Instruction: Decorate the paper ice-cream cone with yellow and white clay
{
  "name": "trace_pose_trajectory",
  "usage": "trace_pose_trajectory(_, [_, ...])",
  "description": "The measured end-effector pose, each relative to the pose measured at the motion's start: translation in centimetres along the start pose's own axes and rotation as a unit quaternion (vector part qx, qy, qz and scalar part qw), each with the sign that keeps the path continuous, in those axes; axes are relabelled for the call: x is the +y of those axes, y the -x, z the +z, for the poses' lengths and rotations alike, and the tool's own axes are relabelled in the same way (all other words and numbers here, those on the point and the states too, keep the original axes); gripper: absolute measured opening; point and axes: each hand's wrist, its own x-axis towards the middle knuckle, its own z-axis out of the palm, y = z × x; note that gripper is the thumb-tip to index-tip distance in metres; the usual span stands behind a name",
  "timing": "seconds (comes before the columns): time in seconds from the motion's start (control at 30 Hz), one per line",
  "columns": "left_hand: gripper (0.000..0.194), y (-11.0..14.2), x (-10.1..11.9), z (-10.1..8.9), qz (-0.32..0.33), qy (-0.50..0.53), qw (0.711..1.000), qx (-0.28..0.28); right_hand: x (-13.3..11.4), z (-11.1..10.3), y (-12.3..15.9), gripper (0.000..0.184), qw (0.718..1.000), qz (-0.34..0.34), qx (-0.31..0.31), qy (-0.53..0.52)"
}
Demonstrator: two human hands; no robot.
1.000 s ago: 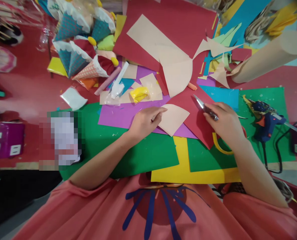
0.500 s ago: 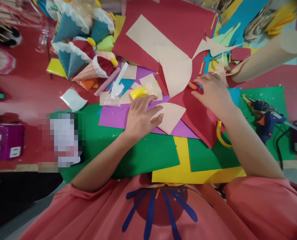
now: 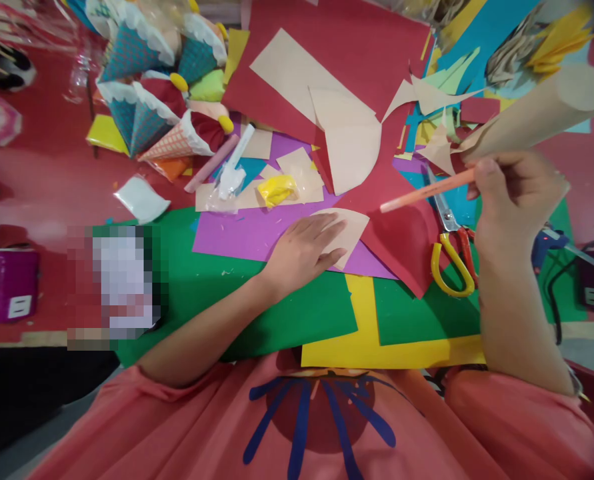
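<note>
My left hand (image 3: 299, 252) lies flat, fingers stretched, on a fan-shaped piece of beige paper (image 3: 357, 225) that rests on a purple sheet (image 3: 229, 235). Raised at the right, my right hand (image 3: 517, 193) grips an orange pen (image 3: 429, 189) between thumb and fingers. Its pale tip points left, above a red sheet (image 3: 401, 250). Below the pen are scissors (image 3: 447, 217) with yellow and red handles. A larger beige cutout (image 3: 354, 143) with a rounded edge lies beyond my hands, partly over red card.
Cloth cones (image 3: 139, 53) stand at the back left, near a yellow clay packet (image 3: 277, 191) and a white packet (image 3: 143, 199). A beige paper roll (image 3: 531, 127) and a blue glue gun (image 3: 544, 243) are at the right. Green sheets (image 3: 297, 313) lie nearest me.
My right hand has lifted the orange pen from the red sheet and moved right and nearer, leaving the scissors more visible. My left hand has settled flat onto the fan-shaped paper.
</note>
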Motion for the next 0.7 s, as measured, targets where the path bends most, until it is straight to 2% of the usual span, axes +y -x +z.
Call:
trace_pose_trajectory(0.03, [0.047, 0.0, 0.2, -0.1, -0.001, 0.025, 1.000, 0.013, -0.2, 0.1, 0.9, 0.010, 0.999, 0.013, 0.014, -0.034])
trace_pose_trajectory(0.1, [0.052, 0.1, 0.7, -0.2, 0.007, 0.076, 0.997, 0.014, -0.7, 0.9, 2.6, 0.012, 0.997, 0.037, -0.043, -0.061])
trace_pose_trajectory(0.2, [0.053, 0.1, 1.2, -0.5, 0.026, 0.110, 0.993, -0.031, -1.4, 2.9, 4.8, 0.012, 0.987, 0.051, -0.114, -0.099])
trace_pose_trajectory(0.27, [0.047, 0.1, 1.2, -0.5, 0.017, 0.106, 0.994, -0.037, -1.3, 4.4, 5.6, 0.013, 0.975, 0.078, -0.111, -0.177])
trace_pose_trajectory(0.33, [0.042, -0.1, 1.1, -0.5, 0.004, 0.087, 0.996, -0.006, -1.0, 5.7, 6.3, 0.018, 0.941, 0.128, -0.125, -0.288])
trace_pose_trajectory(0.4, [0.039, -0.2, 0.9, -0.4, 0.008, 0.056, 0.998, 0.021, -0.7, 6.5, 6.8, 0.027, 0.900, 0.169, -0.189, -0.354])
trace_pose_trajectory(0.43, [0.038, -0.3, 0.9, -0.3, 0.016, 0.036, 0.999, 0.021, -0.7, 6.7, 7.0, 0.030, 0.885, 0.178, -0.233, -0.361])
trace_pose_trajectory(0.5, [0.037, -0.4, 1.0, -0.3, 0.033, 0.003, 0.999, 0.004, -0.8, 6.8, 7.3, 0.030, 0.877, 0.187, -0.299, -0.327])
trace_pose_trajectory(0.6, [0.036, -0.4, 1.2, -0.3, 0.057, -0.027, 0.998, -0.006, -1.2, 6.4, 7.4, 0.029, 0.877, 0.185, -0.335, -0.290])
trace_pose_trajectory(0.7, [0.035, -0.3, 1.3, -0.3, 0.077, -0.044, 0.995, 0.035, -1.3, 6.0, 7.2, 0.025, 0.857, 0.211, -0.356, -0.308])
